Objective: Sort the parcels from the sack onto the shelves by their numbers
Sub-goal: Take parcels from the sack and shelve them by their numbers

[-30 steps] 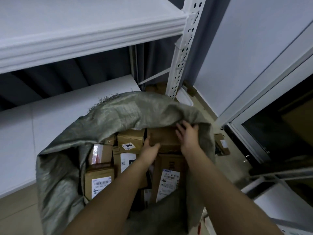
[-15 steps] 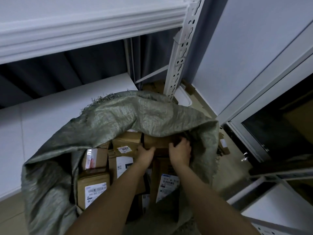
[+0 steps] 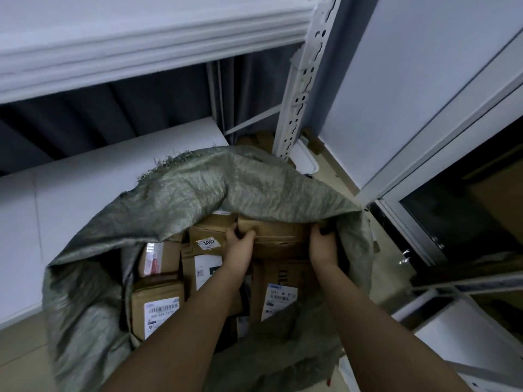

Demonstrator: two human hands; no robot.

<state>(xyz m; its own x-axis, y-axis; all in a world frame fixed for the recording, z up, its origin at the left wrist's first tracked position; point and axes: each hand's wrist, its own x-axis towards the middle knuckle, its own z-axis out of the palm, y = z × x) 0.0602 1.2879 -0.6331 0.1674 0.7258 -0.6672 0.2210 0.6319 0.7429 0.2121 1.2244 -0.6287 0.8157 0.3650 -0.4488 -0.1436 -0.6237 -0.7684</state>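
Both hands had spread apart since half a second before, when they sat close together, and now clasped the two ends of one brown parcel (image 3: 278,236) at the far side of the open sack (image 3: 198,188). Nearest the camera, the two bare forearms reached down into the sack's mouth. The left hand (image 3: 239,246) gripped the parcel's left end, thumb over its top edge; the right hand (image 3: 322,244) held the right end with fingers curled round it, partly under the sack's folded rim. That parcel lay on top of the others, half tucked beneath the grey-green cloth. Around it sat more cardboard parcels: one with a barcode label (image 3: 161,315) at the near left, one with a white tag reading 3007 (image 3: 209,242) just beside the left hand, and a labelled one (image 3: 281,299) between the forearms. Beyond the sack stood the white lower shelf (image 3: 99,171), a perforated white upright (image 3: 302,89), and the upper shelf (image 3: 141,38) overhead.
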